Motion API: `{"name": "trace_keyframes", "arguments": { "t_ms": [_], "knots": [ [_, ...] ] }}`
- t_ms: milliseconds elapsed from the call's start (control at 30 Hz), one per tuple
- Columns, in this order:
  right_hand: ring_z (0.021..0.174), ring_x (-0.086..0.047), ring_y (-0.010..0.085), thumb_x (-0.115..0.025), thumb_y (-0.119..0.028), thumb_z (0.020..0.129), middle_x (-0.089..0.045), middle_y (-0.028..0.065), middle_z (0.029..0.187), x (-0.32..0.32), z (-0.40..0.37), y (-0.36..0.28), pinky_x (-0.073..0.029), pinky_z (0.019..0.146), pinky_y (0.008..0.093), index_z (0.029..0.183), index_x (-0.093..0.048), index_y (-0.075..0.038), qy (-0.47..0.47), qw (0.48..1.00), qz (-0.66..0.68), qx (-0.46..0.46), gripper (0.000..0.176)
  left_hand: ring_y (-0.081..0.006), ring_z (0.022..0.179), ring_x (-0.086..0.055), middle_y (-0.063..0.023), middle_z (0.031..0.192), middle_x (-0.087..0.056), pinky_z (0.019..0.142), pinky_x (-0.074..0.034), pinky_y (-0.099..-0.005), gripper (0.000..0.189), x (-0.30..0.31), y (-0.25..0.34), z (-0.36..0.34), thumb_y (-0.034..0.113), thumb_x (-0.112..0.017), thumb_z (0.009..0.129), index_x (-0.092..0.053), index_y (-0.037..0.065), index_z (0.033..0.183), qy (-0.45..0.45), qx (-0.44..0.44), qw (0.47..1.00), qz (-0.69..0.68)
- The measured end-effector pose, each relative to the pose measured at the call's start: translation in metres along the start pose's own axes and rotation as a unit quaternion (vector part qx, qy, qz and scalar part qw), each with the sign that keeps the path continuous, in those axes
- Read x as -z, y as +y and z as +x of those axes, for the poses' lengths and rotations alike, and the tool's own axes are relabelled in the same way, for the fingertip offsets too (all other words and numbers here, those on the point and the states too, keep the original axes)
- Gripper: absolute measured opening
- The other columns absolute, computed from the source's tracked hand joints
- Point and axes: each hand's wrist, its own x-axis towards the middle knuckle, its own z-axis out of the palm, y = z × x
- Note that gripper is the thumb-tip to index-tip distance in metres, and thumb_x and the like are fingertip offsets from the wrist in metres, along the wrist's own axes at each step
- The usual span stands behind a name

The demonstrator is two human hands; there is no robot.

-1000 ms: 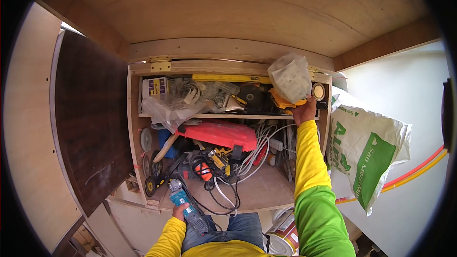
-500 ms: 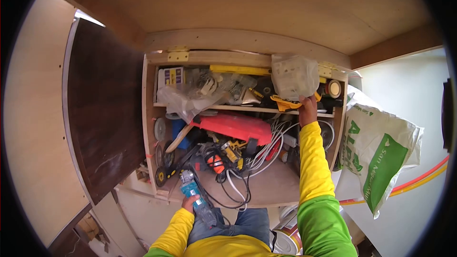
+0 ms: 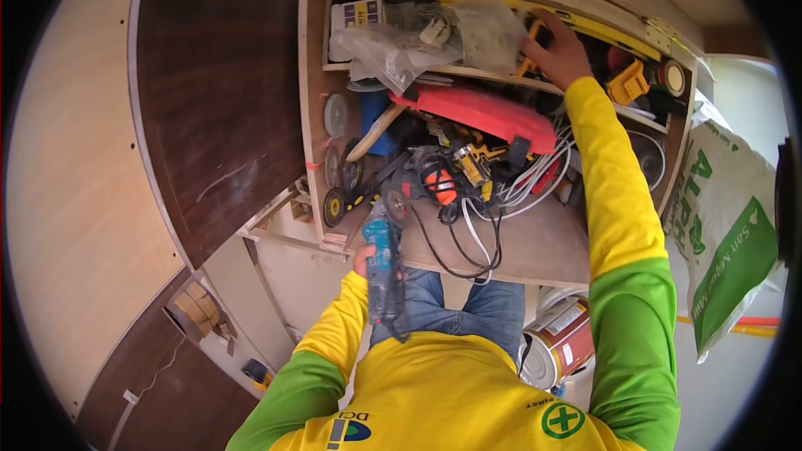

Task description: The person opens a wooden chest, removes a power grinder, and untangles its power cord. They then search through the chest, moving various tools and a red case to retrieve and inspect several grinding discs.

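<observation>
- Left hand (image 3: pixel 364 261) has a proper wrap around the teal body of an angle grinder (image 3: pixel 382 257). It's out front of the cabinet (image 3: pixel 551 244), roughly upright, disc (image 3: pixel 396 209) end up and the dark back end down over the jeans (image 3: pixel 451 317).
- Right hand (image 3: pixel 563 57) is up at the top shelf, fingers curled, thumb right by a yellow-and-black piece (image 3: pixel 531 46). A filled clear bag (image 3: pixel 491 33) sits just beside it, but that patch is blurry, so I honestly can't tell if the hand is gripping either one.
- Rest of that shelf: a white printed box (image 3: pixel 357 14) on the left, a loose plastic bag (image 3: pixel 388 54) drooping over the edge, a long yellow bar (image 3: pixel 614 36) along the back, then a yellow tool part (image 3: pixel 628 83) and a round tin (image 3: pixel 672 78) at the right end.
- Lower bay's a proper jumble: big red piece (image 3: pixel 480 113) lying across the top, wooden handle (image 3: pixel 376 134) poking out at a slant, yellow-and-black tool (image 3: pixel 473 169) next to an orange thing (image 3: pixel 440 186), white cables (image 3: pixel 535 179) bunched to the right.
- Round wheels (image 3: pixel 336 115) line the left wall inside.
- Outside, a white-and-green sack (image 3: pixel 727 242) is on the right, and a red can (image 3: pixel 561 336) leans near the legs.
</observation>
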Motion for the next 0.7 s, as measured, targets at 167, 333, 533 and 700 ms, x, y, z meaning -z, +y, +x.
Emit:
{"name": "trace_keyframes", "arguments": {
  "t_ms": [167, 333, 533, 700],
  "knots": [
    [0.110, -0.058, 0.0390, -0.068, -0.059, 0.073, -0.062, 0.0242, 0.115, -0.019, 0.022, -0.029, -0.044, 0.096, 0.0414, 0.126, -0.057, -0.008, -0.001, 0.994, -0.092, -0.055, 0.074, -0.0330, 0.065, -0.067, -0.0128, 0.084, -0.064, 0.082, -0.047, -0.0523, 0.071, -0.016, 0.001, -0.005, 0.049, -0.060, 0.075, -0.051, -0.001, 0.124, -0.166, 0.004, 0.982, -0.087],
    [0.107, -0.059, 0.0221, -0.066, -0.053, 0.083, -0.063, 0.0117, 0.117, 0.026, 0.002, -0.004, -0.046, 0.092, 0.0333, 0.128, -0.056, -0.007, 0.008, 0.979, 0.138, -0.148, 0.065, -0.0313, 0.064, -0.065, -0.0149, 0.087, -0.065, 0.077, -0.051, -0.0520, 0.062, -0.038, 0.020, -0.008, 0.043, -0.062, 0.076, -0.052, -0.002, 0.117, -0.171, 0.028, 0.985, 0.011],
    [0.073, -0.057, 0.0115, -0.061, -0.036, 0.092, -0.064, 0.0017, 0.086, 0.089, -0.135, 0.041, -0.046, 0.063, 0.0248, 0.103, -0.064, -0.002, 0.212, 0.875, 0.317, -0.298, 0.035, -0.0284, 0.071, -0.066, -0.0145, 0.086, -0.065, 0.069, -0.055, -0.0374, 0.046, -0.030, 0.007, 0.004, 0.030, -0.067, 0.074, -0.057, 0.000, 0.107, 0.082, -0.036, 0.980, 0.176],
    [0.091, -0.061, 0.0441, -0.059, -0.035, 0.088, -0.065, 0.0245, 0.093, 0.057, -0.343, 0.085, -0.050, 0.079, 0.0462, 0.098, -0.064, -0.006, 0.031, 0.954, -0.059, -0.291, 0.031, -0.0230, 0.082, -0.064, -0.0121, 0.093, -0.065, 0.075, -0.050, -0.0335, 0.039, -0.040, -0.011, 0.021, 0.028, -0.070, 0.075, -0.061, 0.003, 0.102, 0.176, -0.159, 0.898, 0.372]
  ]
}}
